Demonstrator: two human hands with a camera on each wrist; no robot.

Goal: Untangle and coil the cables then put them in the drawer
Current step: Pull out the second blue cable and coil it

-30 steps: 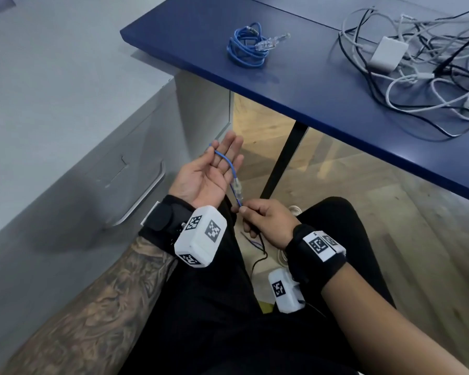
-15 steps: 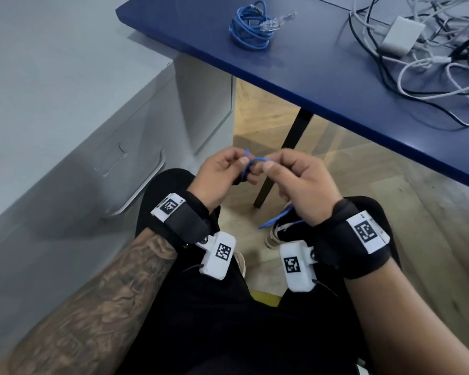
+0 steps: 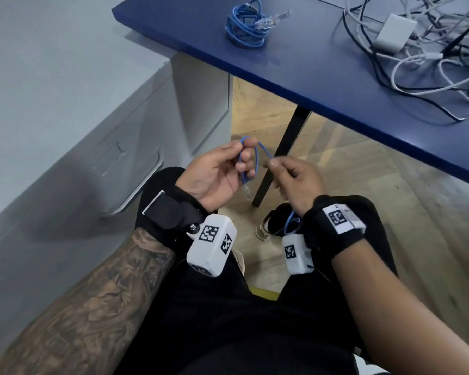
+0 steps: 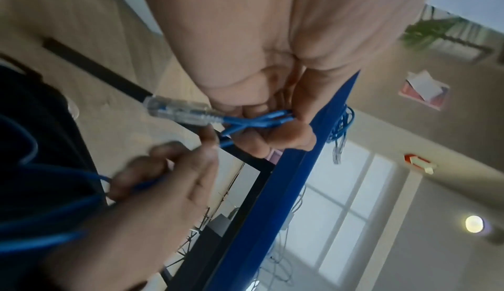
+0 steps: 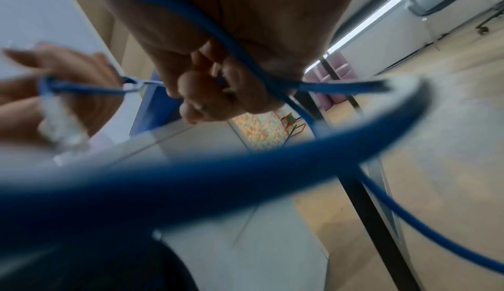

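A thin blue network cable [image 3: 256, 161] loops between my two hands over my lap. My left hand [image 3: 222, 171] pinches the small loops of it, and its clear plug [image 3: 246, 191] hangs below the fingers; in the left wrist view the plug [image 4: 180, 112] sticks out leftward from the pinched strands [image 4: 262, 121]. My right hand [image 3: 290, 177] pinches the cable's running part, and the slack [image 3: 290, 226] trails down past the wrist. In the right wrist view the cable [image 5: 245, 166] sweeps blurred across the lens. The grey drawer unit [image 3: 114, 169] at my left is closed.
A coiled blue cable [image 3: 245, 25] lies on the dark blue table [image 3: 322, 77]. A tangle of white and black cables [image 3: 431, 55] with a white adapter [image 3: 393, 33] lies at the far right. A black table leg [image 3: 279, 158] stands behind my hands. Wooden floor below.
My left hand went from open, palm up, to pinching a loop. Both hands met, then drew slightly apart, leaving a loop in the left hand and the plug hanging below it.
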